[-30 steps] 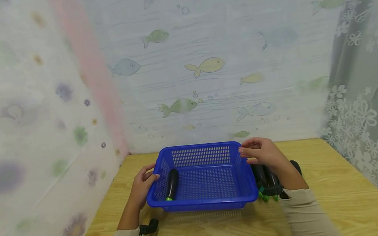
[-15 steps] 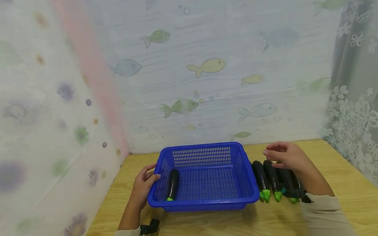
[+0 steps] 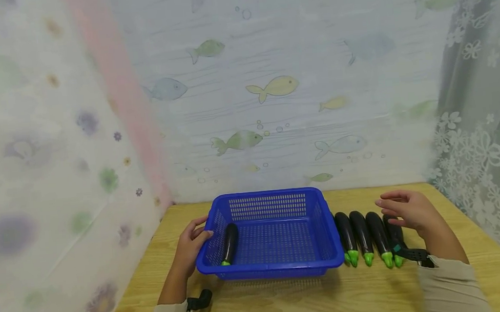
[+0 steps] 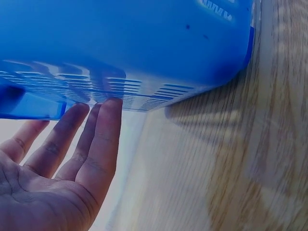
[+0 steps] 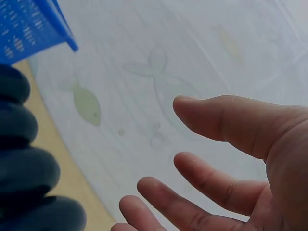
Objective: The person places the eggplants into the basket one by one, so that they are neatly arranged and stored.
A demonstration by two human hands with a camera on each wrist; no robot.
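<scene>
A blue plastic basket with slotted walls stands on the table, and one dark eggplant with a green stem end lies inside at its left. My left hand holds the basket's left side, thumb at the rim; in the left wrist view the fingers reach up against the slotted wall from outside. Several more eggplants lie in a row right of the basket, green ends toward me. Over the rightmost one hovers my right hand, fingers apart and loosely bent, holding nothing.
The wood-grain table ends at a back wall covered with a fish-print sheet. A flower-print sheet hangs along the left, a lace curtain along the right. Each wrist wears a black camera mount.
My right hand has moved rightward from the basket's right rim across the row of eggplants, uncovering most of them. The left hand and the basket have stayed in place.
</scene>
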